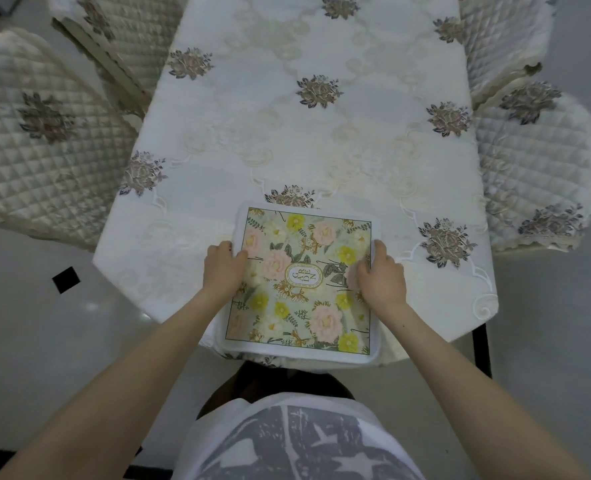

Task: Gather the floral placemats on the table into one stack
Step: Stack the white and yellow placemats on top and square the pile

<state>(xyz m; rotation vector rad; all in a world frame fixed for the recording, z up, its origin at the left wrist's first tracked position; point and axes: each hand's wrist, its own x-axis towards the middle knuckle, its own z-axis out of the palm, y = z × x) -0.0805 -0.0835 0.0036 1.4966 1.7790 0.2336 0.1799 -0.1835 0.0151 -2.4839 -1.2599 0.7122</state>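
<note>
- Nearest: white shirt with grey print (pixel 297 441), both bare forearms reaching forward from it to the placemat stack.
- Floral placemat stack (pixel 304 282) sits at the table's near end, near edge flush with or slightly over the table edge. Top mat reads "GARDEN". White borders of lower mats peek out left of the top one, so not fully squared.
- Left hand (pixel 223 270) on the stack's left edge, fingers curled together around the edge, thumb on top.
- Right hand (pixel 380 275) on the stack's right edge, fingers bent and close together on the top surface, thumb at the rim. How far they wrap under: cannot tell.
- Tablecloth (pixel 321 140) beyond the stack is bare embroidered fabric, open all the way to the far end.
- Quilted chairs flank the stack: left chair (pixel 44 140), right chair (pixel 536 161), both tight against the table sides.
- Grey floor (pixel 44 341) open on both sides of the stack's end.
</note>
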